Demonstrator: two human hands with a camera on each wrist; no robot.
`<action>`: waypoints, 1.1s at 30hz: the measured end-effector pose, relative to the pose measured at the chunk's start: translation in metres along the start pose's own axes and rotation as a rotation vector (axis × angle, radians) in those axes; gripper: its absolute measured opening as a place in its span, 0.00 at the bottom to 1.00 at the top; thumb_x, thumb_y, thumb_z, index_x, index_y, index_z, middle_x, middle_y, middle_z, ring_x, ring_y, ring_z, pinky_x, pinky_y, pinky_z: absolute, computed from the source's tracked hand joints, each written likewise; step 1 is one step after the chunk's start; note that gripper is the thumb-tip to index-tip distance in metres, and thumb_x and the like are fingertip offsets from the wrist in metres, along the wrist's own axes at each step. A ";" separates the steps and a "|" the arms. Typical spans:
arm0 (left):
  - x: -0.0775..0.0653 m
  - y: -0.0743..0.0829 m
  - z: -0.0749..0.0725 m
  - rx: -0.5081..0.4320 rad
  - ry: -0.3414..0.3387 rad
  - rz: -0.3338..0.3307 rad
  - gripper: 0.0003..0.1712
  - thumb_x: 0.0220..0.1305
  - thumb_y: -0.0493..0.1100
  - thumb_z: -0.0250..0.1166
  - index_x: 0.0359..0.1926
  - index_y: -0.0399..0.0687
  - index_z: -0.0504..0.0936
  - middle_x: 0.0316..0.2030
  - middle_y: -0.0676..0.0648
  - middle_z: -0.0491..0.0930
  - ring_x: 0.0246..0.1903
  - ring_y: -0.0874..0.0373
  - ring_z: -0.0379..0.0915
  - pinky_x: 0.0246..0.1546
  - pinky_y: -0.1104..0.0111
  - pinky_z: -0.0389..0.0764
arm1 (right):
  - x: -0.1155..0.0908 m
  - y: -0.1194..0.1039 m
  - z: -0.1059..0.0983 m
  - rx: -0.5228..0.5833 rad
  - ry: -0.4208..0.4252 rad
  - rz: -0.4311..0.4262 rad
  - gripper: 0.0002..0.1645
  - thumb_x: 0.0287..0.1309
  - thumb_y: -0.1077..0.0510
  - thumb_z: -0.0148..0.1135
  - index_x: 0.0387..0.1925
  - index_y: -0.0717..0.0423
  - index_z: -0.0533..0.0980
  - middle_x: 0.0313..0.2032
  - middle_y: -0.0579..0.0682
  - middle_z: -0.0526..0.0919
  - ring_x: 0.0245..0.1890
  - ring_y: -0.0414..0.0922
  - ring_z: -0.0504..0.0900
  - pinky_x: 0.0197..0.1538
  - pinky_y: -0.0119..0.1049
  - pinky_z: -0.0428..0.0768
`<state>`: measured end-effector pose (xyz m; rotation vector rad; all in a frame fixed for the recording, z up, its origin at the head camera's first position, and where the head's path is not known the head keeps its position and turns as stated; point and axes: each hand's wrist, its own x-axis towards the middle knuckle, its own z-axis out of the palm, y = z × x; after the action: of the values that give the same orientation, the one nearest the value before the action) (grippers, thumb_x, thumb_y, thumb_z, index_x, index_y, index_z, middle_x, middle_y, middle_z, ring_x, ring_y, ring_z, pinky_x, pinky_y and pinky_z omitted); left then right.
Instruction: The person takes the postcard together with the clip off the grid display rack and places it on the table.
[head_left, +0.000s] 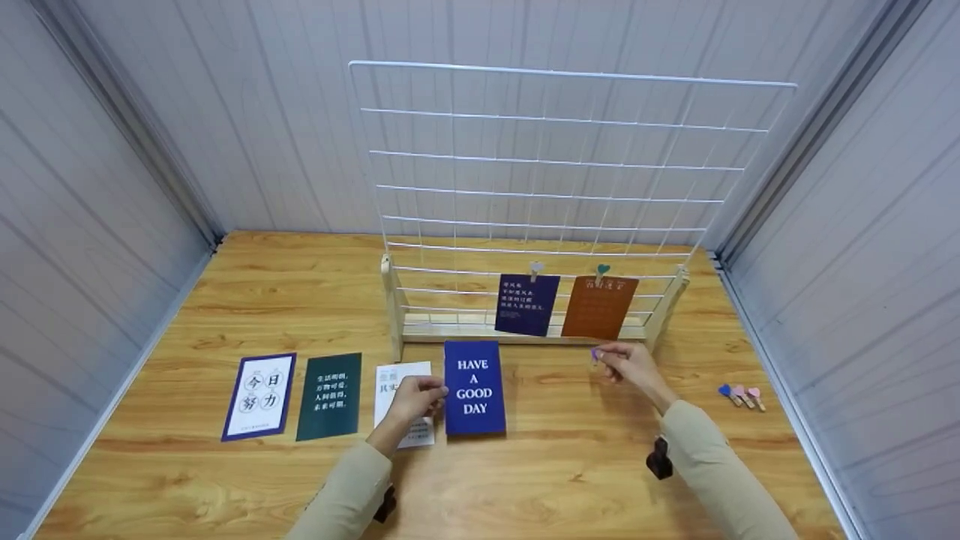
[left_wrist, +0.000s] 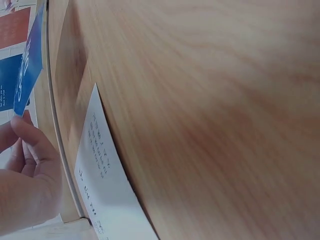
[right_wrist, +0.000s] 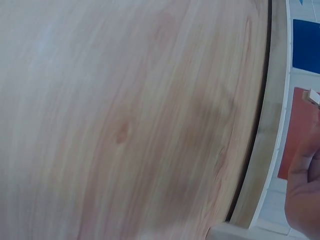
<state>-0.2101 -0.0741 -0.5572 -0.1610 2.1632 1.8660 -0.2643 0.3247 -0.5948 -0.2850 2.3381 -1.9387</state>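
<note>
My left hand [head_left: 415, 399] pinches the left edge of a blue card [head_left: 475, 390] printed "HAVE A GOOD DAY"; in the left wrist view this card [left_wrist: 31, 60] is raised and tilted above the table. Below that hand a white card [head_left: 405, 371] lies partly covered. My right hand [head_left: 631, 367] pinches a small clip with a purple heart [head_left: 595, 354], in front of the rack. On the white wire rack [head_left: 540, 160] hang a dark blue card [head_left: 527, 306] under a white-heart clip [head_left: 535, 268] and an orange card [head_left: 598, 309] under a green-heart clip [head_left: 603, 271].
Left on the table lie a purple-bordered white card [head_left: 259, 396] and a dark green card [head_left: 329, 397]. Several heart clips [head_left: 741, 396] lie at the right. The rack stands on a wooden base [head_left: 450, 332]; pale panel walls [head_left: 862, 247] enclose the table [head_left: 570, 480].
</note>
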 end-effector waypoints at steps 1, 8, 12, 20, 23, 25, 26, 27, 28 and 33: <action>0.000 0.000 0.000 -0.003 0.000 0.000 0.08 0.56 0.29 0.56 0.36 0.27 0.76 0.18 0.47 0.72 0.16 0.61 0.67 0.17 0.72 0.72 | -0.004 -0.008 0.000 -0.005 0.001 0.001 0.13 0.55 0.59 0.58 0.38 0.64 0.78 0.17 0.51 0.77 0.14 0.39 0.74 0.17 0.30 0.74; -0.002 -0.002 0.001 0.021 0.007 -0.018 0.08 0.55 0.29 0.57 0.36 0.26 0.76 0.17 0.49 0.71 0.15 0.62 0.66 0.16 0.74 0.71 | -0.028 -0.028 -0.010 0.011 -0.016 0.033 0.12 0.55 0.62 0.56 0.37 0.67 0.77 0.18 0.52 0.77 0.16 0.37 0.74 0.18 0.27 0.74; -0.003 -0.004 0.000 0.043 0.009 -0.019 0.09 0.55 0.30 0.57 0.36 0.27 0.77 0.17 0.49 0.72 0.15 0.62 0.67 0.16 0.73 0.71 | -0.043 -0.044 -0.016 -0.088 0.041 0.111 0.13 0.54 0.65 0.54 0.38 0.74 0.75 0.17 0.52 0.76 0.16 0.37 0.73 0.19 0.26 0.72; -0.002 -0.004 0.001 0.087 0.024 -0.048 0.09 0.55 0.31 0.57 0.37 0.29 0.77 0.19 0.48 0.73 0.17 0.61 0.68 0.18 0.73 0.72 | -0.061 -0.043 -0.042 -0.220 0.085 0.236 0.17 0.56 0.67 0.51 0.42 0.80 0.70 0.17 0.50 0.75 0.16 0.36 0.72 0.20 0.28 0.73; -0.002 -0.004 0.001 0.089 0.026 -0.047 0.09 0.55 0.30 0.57 0.37 0.29 0.77 0.19 0.48 0.72 0.17 0.61 0.68 0.17 0.73 0.71 | -0.067 -0.040 -0.053 -0.239 0.097 0.257 0.17 0.55 0.66 0.51 0.42 0.79 0.70 0.16 0.49 0.74 0.16 0.37 0.72 0.20 0.29 0.73; -0.001 -0.004 0.001 0.083 0.029 -0.046 0.08 0.54 0.30 0.58 0.36 0.29 0.77 0.18 0.48 0.72 0.17 0.61 0.68 0.17 0.73 0.71 | -0.070 -0.039 -0.060 -0.266 0.111 0.281 0.18 0.55 0.65 0.50 0.42 0.79 0.70 0.16 0.48 0.74 0.16 0.37 0.72 0.21 0.28 0.73; -0.001 -0.004 0.001 0.085 0.029 -0.048 0.08 0.54 0.30 0.58 0.36 0.29 0.77 0.18 0.48 0.72 0.17 0.61 0.68 0.17 0.73 0.71 | -0.072 -0.038 -0.063 -0.271 0.120 0.295 0.18 0.56 0.65 0.50 0.43 0.79 0.70 0.16 0.48 0.74 0.16 0.37 0.71 0.21 0.28 0.72; -0.001 -0.005 0.001 0.086 0.031 -0.051 0.08 0.54 0.30 0.58 0.36 0.29 0.77 0.19 0.48 0.73 0.17 0.61 0.68 0.17 0.73 0.72 | -0.073 -0.038 -0.066 -0.273 0.124 0.306 0.19 0.56 0.64 0.50 0.44 0.79 0.69 0.16 0.48 0.74 0.16 0.36 0.71 0.21 0.28 0.72; -0.001 -0.005 0.001 0.089 0.032 -0.050 0.08 0.54 0.30 0.58 0.36 0.29 0.77 0.18 0.48 0.73 0.17 0.61 0.68 0.17 0.73 0.71 | -0.075 -0.039 -0.069 -0.277 0.128 0.316 0.19 0.57 0.64 0.50 0.44 0.80 0.69 0.16 0.47 0.74 0.16 0.36 0.71 0.21 0.28 0.72; 0.002 -0.005 0.001 0.099 0.041 -0.062 0.09 0.55 0.30 0.57 0.37 0.29 0.78 0.18 0.48 0.73 0.17 0.61 0.68 0.16 0.74 0.71 | -0.081 -0.041 -0.085 -0.277 0.153 0.367 0.20 0.58 0.62 0.50 0.45 0.78 0.68 0.16 0.47 0.74 0.17 0.36 0.72 0.21 0.28 0.72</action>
<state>-0.2099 -0.0736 -0.5630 -0.2446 2.2451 1.7328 -0.1980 0.4160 -0.5424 0.2690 2.5314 -1.5180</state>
